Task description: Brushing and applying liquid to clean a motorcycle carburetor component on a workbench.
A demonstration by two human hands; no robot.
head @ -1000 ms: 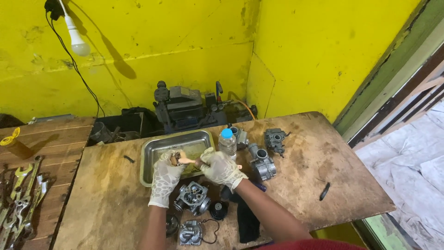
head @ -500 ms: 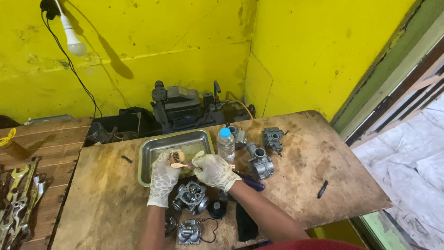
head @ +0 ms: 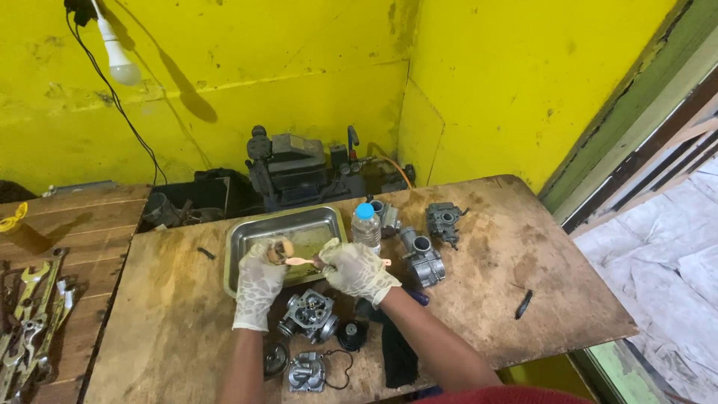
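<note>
A small round, tan and brownish part [head: 282, 249] sits pinched in the fingertips of the gloved left hand [head: 259, 280], raised just above the near edge of a shallow steel tray [head: 247, 238]; its details are too small to make out. A slim brush with a pale orange handle [head: 303, 261] is gripped by the gloved right hand [head: 357, 269], lying nearly level; one end reaches across to the left, touching or just beside the round part, and the other end pokes out past the right side of the right hand. Both things hang between the two hands, close together, above the tray's front rim.
</note>
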